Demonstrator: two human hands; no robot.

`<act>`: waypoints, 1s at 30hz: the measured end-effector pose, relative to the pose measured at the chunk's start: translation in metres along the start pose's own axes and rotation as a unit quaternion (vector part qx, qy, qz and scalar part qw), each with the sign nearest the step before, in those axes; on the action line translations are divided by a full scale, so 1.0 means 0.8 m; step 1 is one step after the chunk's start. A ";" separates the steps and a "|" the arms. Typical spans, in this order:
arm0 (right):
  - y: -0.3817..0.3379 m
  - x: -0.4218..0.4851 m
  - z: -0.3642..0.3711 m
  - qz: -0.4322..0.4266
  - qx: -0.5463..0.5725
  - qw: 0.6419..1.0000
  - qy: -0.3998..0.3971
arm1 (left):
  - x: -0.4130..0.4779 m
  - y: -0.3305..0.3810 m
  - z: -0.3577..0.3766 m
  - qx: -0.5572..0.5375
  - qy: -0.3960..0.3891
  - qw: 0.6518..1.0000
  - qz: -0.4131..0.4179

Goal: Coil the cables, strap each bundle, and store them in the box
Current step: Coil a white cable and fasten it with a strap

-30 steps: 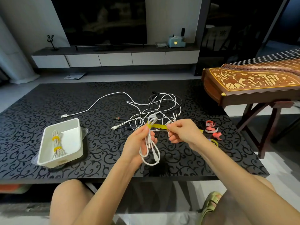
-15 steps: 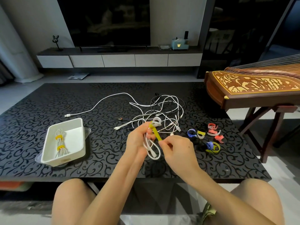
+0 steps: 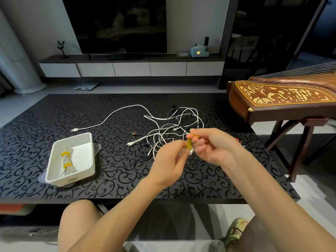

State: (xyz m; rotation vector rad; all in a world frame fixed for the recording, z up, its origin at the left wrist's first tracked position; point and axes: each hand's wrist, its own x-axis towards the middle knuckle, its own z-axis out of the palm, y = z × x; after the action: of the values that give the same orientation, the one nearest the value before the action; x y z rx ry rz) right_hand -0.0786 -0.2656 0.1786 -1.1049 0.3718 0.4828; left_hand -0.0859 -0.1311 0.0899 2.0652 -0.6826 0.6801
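- The right hand (image 3: 212, 146) pinches a yellow strap (image 3: 189, 144) between thumb and forefinger, with the other fingers curled beneath.
- The left hand (image 3: 169, 163), its back to the camera, curls its fingers in against the strap from the other side. It grips a coiled white cable (image 3: 191, 152), of which only a plug end and a sliver of cord show between the hands.
- Both hands are above the near middle of the black patterned table (image 3: 118, 170), meeting at the strap.
- Just behind them a tangle of loose cables (image 3: 172, 128), white and black, lies on the table, with one white lead trailing off to the left.
- The white box (image 3: 72, 176) sits on the table well to the left of the hands. In it lies a strapped bundle (image 3: 66, 160) of white cable with two yellow bands.
- A wooden zither (image 3: 281, 95) stands on its frame off the table's right end.
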 end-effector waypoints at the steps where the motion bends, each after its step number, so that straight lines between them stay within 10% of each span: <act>1: -0.002 -0.003 0.000 0.012 0.004 1.000 -0.007 | 0.001 0.001 -0.002 0.007 -0.006 1.000 0.009; 8: -0.012 -0.004 -0.029 -0.093 -0.178 0.980 0.000 | 0.012 0.012 -0.009 -0.108 -0.018 0.989 -0.095; 12: -0.015 0.002 -0.049 -0.313 -0.318 0.895 -0.016 | 0.025 0.029 -0.014 -0.390 -0.053 0.876 -0.279; 16: 0.003 0.012 -0.056 -0.306 -0.378 0.855 -0.177 | 0.039 0.036 -0.020 -0.520 -0.083 0.774 -0.351; 19: 0.019 0.024 -0.051 -0.360 -0.356 0.853 -0.125 | 0.040 0.030 -0.030 -0.574 -0.095 0.731 -0.357; 30: 0.087 0.034 -0.023 -0.329 -0.302 0.895 0.024 | 0.027 0.015 -0.015 -0.454 0.026 0.803 -0.385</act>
State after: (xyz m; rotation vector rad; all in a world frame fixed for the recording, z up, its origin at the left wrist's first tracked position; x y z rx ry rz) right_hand -0.0944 -0.2520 0.1044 -1.7553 -0.1437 -0.0539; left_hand -0.0812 -0.1315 0.1169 1.2119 -0.0290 -0.0953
